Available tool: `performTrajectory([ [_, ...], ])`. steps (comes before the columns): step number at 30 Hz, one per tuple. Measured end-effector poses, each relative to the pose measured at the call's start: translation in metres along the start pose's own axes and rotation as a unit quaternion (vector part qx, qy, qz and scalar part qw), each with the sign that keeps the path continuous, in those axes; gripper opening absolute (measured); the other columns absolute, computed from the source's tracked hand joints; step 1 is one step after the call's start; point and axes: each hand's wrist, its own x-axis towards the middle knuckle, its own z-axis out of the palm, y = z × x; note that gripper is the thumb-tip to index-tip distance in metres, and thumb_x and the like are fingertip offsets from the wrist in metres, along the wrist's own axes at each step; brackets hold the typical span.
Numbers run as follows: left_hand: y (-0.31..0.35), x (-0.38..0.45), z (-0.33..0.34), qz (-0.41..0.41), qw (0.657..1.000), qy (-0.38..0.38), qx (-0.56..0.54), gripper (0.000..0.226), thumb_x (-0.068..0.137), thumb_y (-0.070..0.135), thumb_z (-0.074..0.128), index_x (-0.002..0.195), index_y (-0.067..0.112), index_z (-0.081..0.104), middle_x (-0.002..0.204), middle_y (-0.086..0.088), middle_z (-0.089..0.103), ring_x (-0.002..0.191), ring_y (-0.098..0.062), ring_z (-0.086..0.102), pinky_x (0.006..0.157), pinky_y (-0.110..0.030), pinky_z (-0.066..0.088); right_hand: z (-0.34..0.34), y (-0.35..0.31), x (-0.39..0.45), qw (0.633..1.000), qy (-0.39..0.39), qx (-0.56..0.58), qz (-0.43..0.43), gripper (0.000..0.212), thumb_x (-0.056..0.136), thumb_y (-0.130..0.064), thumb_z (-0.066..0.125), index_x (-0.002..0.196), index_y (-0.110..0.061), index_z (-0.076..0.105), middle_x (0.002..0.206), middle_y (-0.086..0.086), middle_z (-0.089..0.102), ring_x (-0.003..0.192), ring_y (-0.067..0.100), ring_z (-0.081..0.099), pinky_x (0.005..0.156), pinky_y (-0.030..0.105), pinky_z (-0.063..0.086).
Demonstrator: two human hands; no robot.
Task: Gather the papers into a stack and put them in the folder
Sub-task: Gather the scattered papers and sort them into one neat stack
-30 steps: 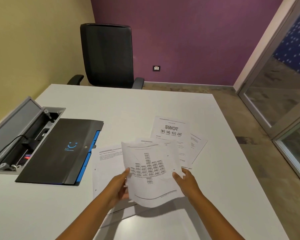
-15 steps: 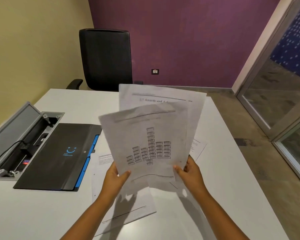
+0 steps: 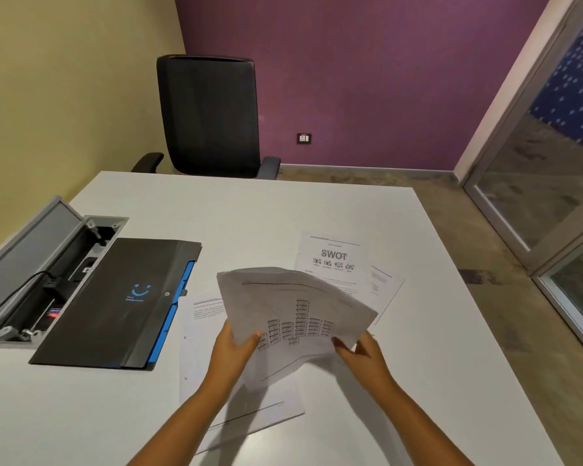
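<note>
Both forearms come in bare from the bottom edge, angled toward each other. Left hand (image 3: 231,353) has its thumb curled over the near-left edge of the papers (image 3: 293,307), fingers hidden underneath. Right hand (image 3: 362,356) pinches the near-right corner, so a two-handed grip.

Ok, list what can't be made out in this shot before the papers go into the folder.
- Head view, held sheets: how many cannot be counted; they overlap.
- Sheet on the table: mostly covered by the held sheets and the left hand.
- Folder: closed, so its contents are hidden.
- SWOT page: body text too small to read.
- Right hand: fingers tucked under the paper.
</note>
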Motion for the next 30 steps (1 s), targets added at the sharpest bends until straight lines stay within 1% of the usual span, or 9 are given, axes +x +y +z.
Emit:
performTrajectory([
  [2,-0.013,0.001,0.003,-0.034,0.999,0.005,0.022,0.044,0.09,0.012,0.054,0.132,0.008,0.042,0.127,-0.016,0.055,0.115,-0.035,0.052,0.097,-0.046,0.045,0.003,0.009,-0.005,0.995,-0.038,-0.09,-0.019,0.034,0.09,-0.008,0.056,0.122,-0.016,0.047,0.093,-0.027,0.053,0.086,-0.011,0.056,0.064,-0.005,0.038],
  [3,-0.016,0.003,0.004,-0.046,0.999,0.007,0.028,0.042,0.091,0.011,0.052,0.132,0.005,0.043,0.13,-0.018,0.054,0.118,-0.036,0.051,0.098,-0.046,0.044,0.004,0.012,-0.005,0.993,-0.047,-0.11,-0.022,0.036,0.091,-0.01,0.055,0.124,-0.02,0.045,0.095,-0.029,0.05,0.092,-0.004,0.056,0.066,-0.007,0.037],
  [6,-0.018,0.01,0.002,-0.055,0.998,0.033,0.022,0.041,0.092,0.012,0.05,0.132,0.005,0.043,0.132,-0.018,0.052,0.12,-0.038,0.049,0.098,-0.046,0.043,0.007,0.011,0.006,0.994,-0.044,-0.102,-0.005,0.042,0.092,-0.014,0.053,0.122,-0.04,0.037,0.104,-0.018,0.057,0.094,0.006,0.058,0.069,0.001,0.044],
  [11,-0.026,0.021,-0.013,-0.081,0.99,0.115,0.013,0.042,0.092,0.012,0.049,0.133,0.001,0.041,0.136,-0.019,0.049,0.125,-0.039,0.045,0.103,-0.048,0.038,0.028,0.001,0.024,0.996,-0.014,-0.084,0.02,0.042,0.092,-0.018,0.053,0.13,-0.02,0.037,0.118,0.001,0.058,0.101,0.016,0.056,0.084,0.024,0.048],
  [15,-0.039,0.022,-0.026,-0.112,0.98,0.16,0.048,0.038,0.093,0.014,0.049,0.127,-0.002,0.045,0.13,-0.023,0.053,0.118,-0.042,0.05,0.099,-0.05,0.041,0.052,0.006,0.029,0.991,-0.06,-0.094,0.077,0.035,0.094,-0.017,0.049,0.127,-0.017,0.039,0.111,0.002,0.056,0.094,0.015,0.054,0.081,0.023,0.044],
  [18,-0.052,0.017,-0.034,-0.137,0.967,0.19,0.096,0.04,0.09,0.016,0.055,0.123,-0.003,0.045,0.127,-0.023,0.054,0.115,-0.043,0.052,0.096,-0.05,0.042,0.065,0.016,0.026,0.979,-0.034,-0.073,0.186,0.034,0.091,-0.019,0.052,0.124,-0.017,0.044,0.11,0.005,0.059,0.09,0.017,0.055,0.073,0.023,0.043],
  [22,-0.086,0.006,-0.047,-0.255,0.929,0.188,0.189,0.049,0.084,0.024,0.063,0.117,-0.006,0.043,0.122,-0.028,0.053,0.11,-0.044,0.053,0.095,-0.051,0.044,0.076,0.043,0.011,0.947,-0.049,-0.165,0.272,0.039,0.085,-0.026,0.059,0.121,-0.015,0.052,0.123,0.002,0.058,0.115,0.019,0.054,0.095,0.025,0.04],
  [25,-0.095,0.003,-0.045,-0.257,0.95,0.13,0.121,0.047,0.088,0.017,0.058,0.125,-0.007,0.04,0.126,-0.028,0.052,0.114,-0.044,0.051,0.096,-0.049,0.042,0.074,0.046,0.0,0.948,-0.124,-0.09,0.28,0.013,0.084,-0.016,0.056,0.096,-0.016,0.062,0.093,-0.001,0.061,0.087,0.014,0.062,0.076,0.024,0.048],
  [30,-0.093,0.003,-0.043,-0.209,0.975,0.068,0.027,0.044,0.092,0.012,0.051,0.131,-0.003,0.041,0.133,-0.024,0.05,0.119,-0.043,0.047,0.102,-0.05,0.036,0.065,0.047,-0.009,0.948,-0.164,-0.009,0.275,0.033,0.087,-0.003,0.053,0.12,-0.006,0.052,0.106,0.007,0.06,0.083,0.012,0.059,0.06,0.016,0.052],
])
